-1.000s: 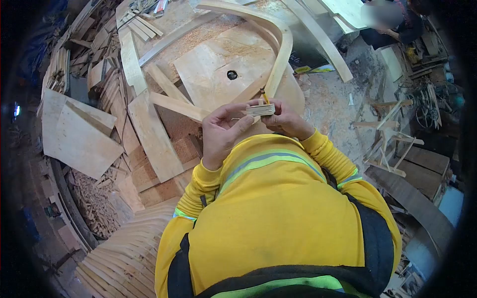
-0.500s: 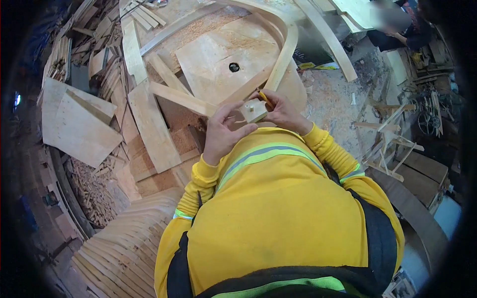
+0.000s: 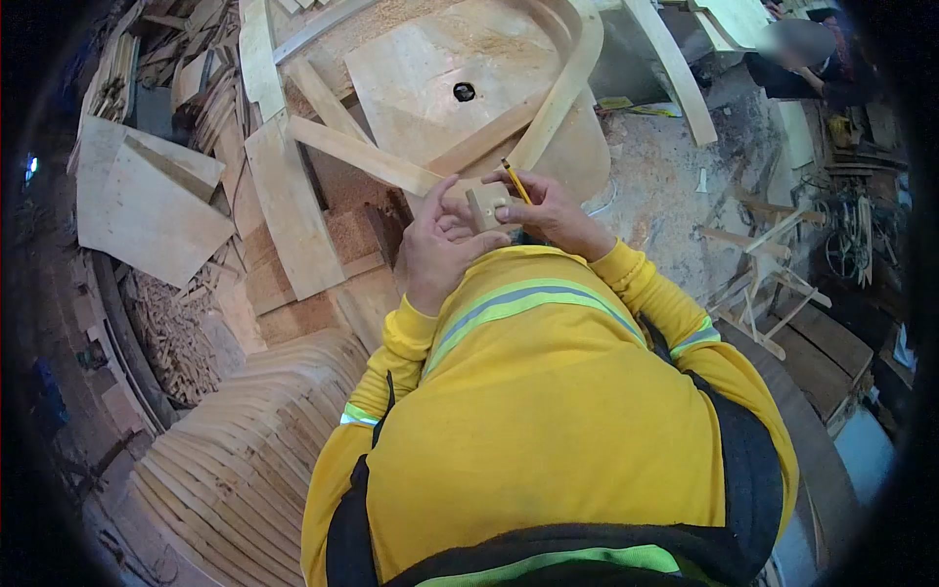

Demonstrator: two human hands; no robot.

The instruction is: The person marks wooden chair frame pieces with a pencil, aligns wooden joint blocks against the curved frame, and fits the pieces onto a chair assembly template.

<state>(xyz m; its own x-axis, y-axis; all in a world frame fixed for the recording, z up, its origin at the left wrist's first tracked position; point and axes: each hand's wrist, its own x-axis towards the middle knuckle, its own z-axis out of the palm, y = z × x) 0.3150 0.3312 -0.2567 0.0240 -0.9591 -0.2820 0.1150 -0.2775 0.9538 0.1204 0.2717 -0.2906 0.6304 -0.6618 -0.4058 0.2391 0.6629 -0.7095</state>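
Note:
In front of my chest, my left hand grips a small pale wooden block by its left side and lower edge, thumb below and fingers behind. The block is tilted, and a small round mark or hole shows on its face. My right hand has a yellow pencil between its fingers, point up and to the left. The right thumb rests against the face of the block. Beyond both hands lies a curved wooden frame around a flat board with a dark round hole.
Boards and sawdust cover the bench at left. A plywood panel leans over scrap wood. Stacked curved slats stand at lower left. A wooden rack is at right, and another person is at upper right.
The block has been turned so its face tilts toward the right, and my right thumb now lies on that face. The pencil stands more upright. The surroundings have shifted slightly upward in view.

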